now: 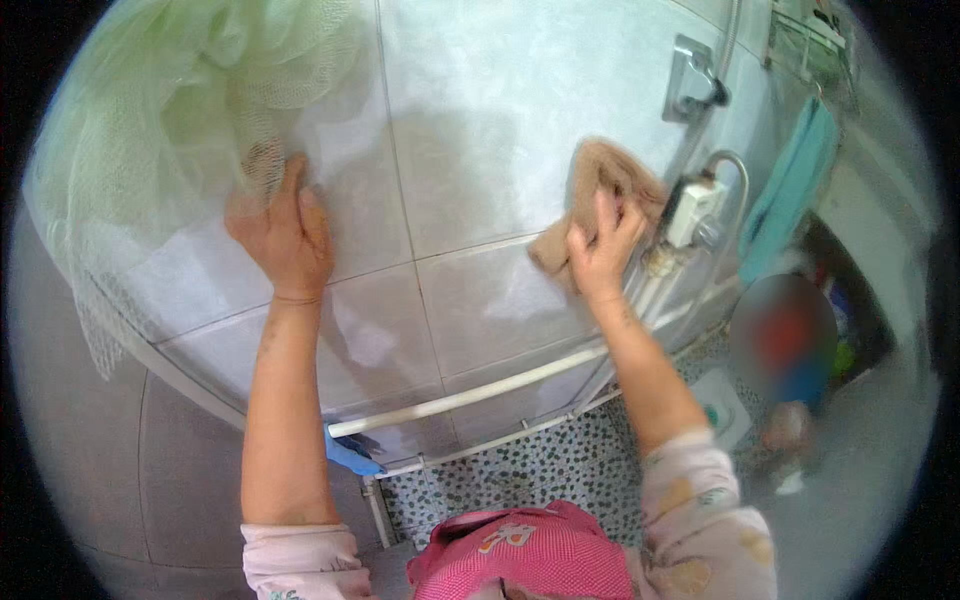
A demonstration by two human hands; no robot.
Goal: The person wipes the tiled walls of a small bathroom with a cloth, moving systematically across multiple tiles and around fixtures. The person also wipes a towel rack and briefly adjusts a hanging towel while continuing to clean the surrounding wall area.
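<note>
My right hand (606,259) holds a folded brown cloth (598,161) against the tiled wall (480,172). The fingers are bent over the cloth, close to the wall-mounted shower valve (696,212). On the left, my left hand (289,244) reaches up to the wall at the edge of a pale green mesh curtain (157,157). Mesh covers some of its fingers, and whether they grip the curtain cannot be made out.
A shower holder (690,79) with a hose is fixed above the valve. At right hang a wire rack (810,37) and a teal towel (791,184). White pipes (472,391) run low along the wall above a pebble-patterned floor (517,472). Blurred items (840,330) stand at lower right.
</note>
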